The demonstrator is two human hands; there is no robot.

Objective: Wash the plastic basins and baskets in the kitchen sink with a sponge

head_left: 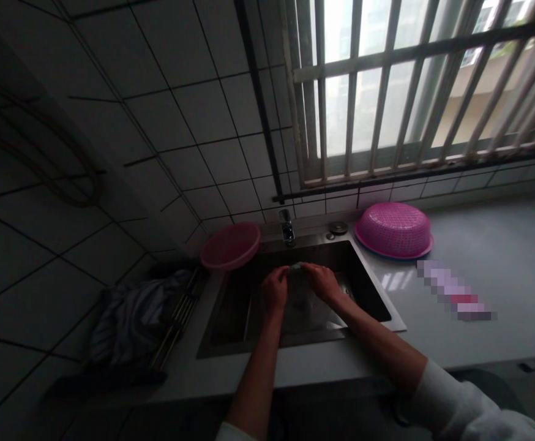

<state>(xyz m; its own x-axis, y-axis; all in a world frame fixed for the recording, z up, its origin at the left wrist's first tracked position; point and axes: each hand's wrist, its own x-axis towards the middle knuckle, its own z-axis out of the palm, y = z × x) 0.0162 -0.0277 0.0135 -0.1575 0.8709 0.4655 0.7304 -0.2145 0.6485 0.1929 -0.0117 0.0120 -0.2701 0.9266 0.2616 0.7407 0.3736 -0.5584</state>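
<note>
Head view: nearest, two bare forearms reach from pale sleeves (464, 398) over the front edge of a smooth, whitish bench (520, 245) and above a rectangular stainless-steel sink (306, 315) set into it. To the left, a crumpled, grey striped cloth (132, 321) lies beside thin metal bars (175, 327). On the right of the bench is a pixelated patch (455, 291) of pale purple and pink, its details hidden.

Over the sink, the left hand (275, 288) and the right hand (323, 282) meet at a small, greenish-grey object (295, 267). The fingers of both pinch it, one hand at each end; what it is I cannot tell.

Farther back, a round, pink plastic basin (231, 246) sits tilted at the sink's rear left corner. Behind the hands stands a shiny metal tap (286, 226); to its right, an oval, magenta perforated plastic basket (393, 229) rests upside down on the bench. White tiles (212, 110) with dark joints rise behind, beside a bright, barred window (387, 92).
</note>
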